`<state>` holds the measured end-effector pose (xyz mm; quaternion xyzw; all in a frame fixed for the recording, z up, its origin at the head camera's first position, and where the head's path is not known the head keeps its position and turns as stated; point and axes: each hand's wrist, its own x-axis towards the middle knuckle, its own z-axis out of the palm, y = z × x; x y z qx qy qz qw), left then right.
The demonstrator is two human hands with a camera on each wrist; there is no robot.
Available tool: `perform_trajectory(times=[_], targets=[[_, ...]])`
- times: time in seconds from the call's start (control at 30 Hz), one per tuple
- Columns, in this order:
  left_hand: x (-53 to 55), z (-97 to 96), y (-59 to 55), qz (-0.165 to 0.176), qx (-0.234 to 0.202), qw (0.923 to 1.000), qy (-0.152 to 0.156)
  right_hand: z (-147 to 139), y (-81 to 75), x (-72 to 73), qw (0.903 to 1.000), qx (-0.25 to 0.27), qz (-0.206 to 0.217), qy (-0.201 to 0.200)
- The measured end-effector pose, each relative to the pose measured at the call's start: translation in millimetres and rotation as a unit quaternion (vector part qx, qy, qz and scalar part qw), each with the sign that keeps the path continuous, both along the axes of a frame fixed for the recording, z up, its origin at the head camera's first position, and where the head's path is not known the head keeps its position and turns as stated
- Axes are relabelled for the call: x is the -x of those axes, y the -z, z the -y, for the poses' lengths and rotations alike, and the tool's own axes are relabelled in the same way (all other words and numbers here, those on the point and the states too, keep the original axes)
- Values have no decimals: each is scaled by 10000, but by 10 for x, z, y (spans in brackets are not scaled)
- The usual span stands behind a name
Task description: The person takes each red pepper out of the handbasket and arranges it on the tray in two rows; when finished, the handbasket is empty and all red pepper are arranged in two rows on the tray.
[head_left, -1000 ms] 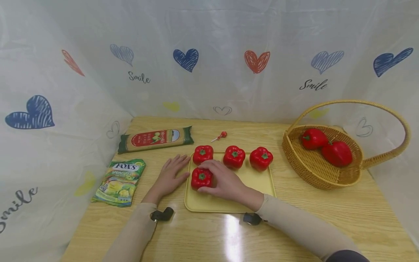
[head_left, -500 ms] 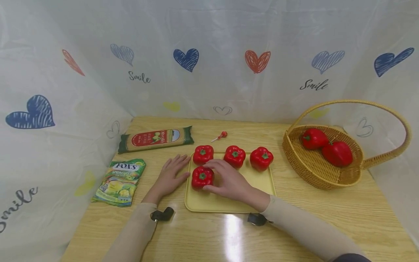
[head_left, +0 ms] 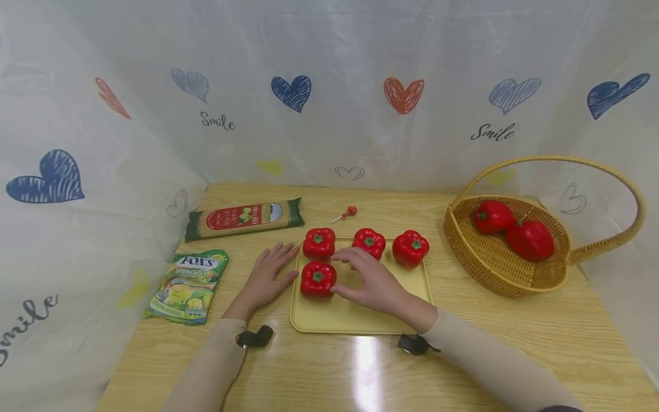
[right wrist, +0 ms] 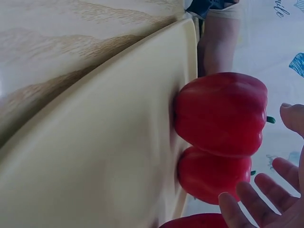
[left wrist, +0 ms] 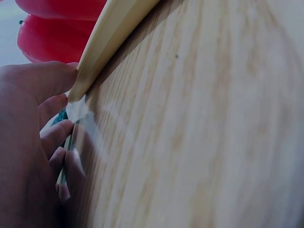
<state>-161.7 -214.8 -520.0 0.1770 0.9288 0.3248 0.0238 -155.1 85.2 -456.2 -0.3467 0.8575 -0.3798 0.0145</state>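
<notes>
Near the left side of a shallow yellow tray (head_left: 360, 326), a red bell pepper (head_left: 317, 280) stands upright with its green stem on top. My right hand (head_left: 376, 283) hovers just right of it, thumb and fingers spread and holding nothing. In the right wrist view that same bell pepper (right wrist: 221, 114) stands apart from the fingers (right wrist: 256, 202). Along the tray's far side are three more red bell peppers: one at left (head_left: 319, 243), one in the middle (head_left: 368, 243), one at right (head_left: 410, 249). My left hand (head_left: 268, 277) rests flat on the table, fingertips by the tray's left edge.
A wicker basket (head_left: 479, 274) with a tall handle stands at right, holding two red bell peppers (head_left: 530, 240). At the back left lies a pasta packet (head_left: 244, 219); a green FOX'S candy bag (head_left: 187, 286) lies nearer. Behind the tray is a red lollipop (head_left: 351, 211).
My right hand has let go of the front-left bell pepper and drawn back to the right, fingers opening. The pepper stays on the tray. My left hand has not moved.
</notes>
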Motion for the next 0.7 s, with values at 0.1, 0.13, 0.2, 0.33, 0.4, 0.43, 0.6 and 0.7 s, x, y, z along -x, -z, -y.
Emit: perform_trajectory(times=[0.1,0.13,0.2,0.33,0.4,0.43,0.6,0.7], targets=[[1,5,5,-14,-24,10000,8,-19,-4,-7,10000,-16,-12,15],[2,6,7,-24,-30,10000,15,-27,-3,-9,10000,-15,-30,24],[3,8,11,-32,-34,10000,28,-47,-6,-15,10000,-32,-65,60],[3,11,19,-39,-33,10000,43,-90,-15,-26,9998,-37,-102,187],[3,13,19,-37,-43,10000,39,-116,-25,-33,9996,-59,-86,268],[4,13,19,-42,-41,10000,36,-130,-30,-37,9995,-73,-85,298],[3,11,16,-61,-38,10000,37,-204,-54,-56,9992,-125,-55,381],[4,8,15,-65,-47,10000,41,-254,-63,-59,9991,-73,-129,391]])
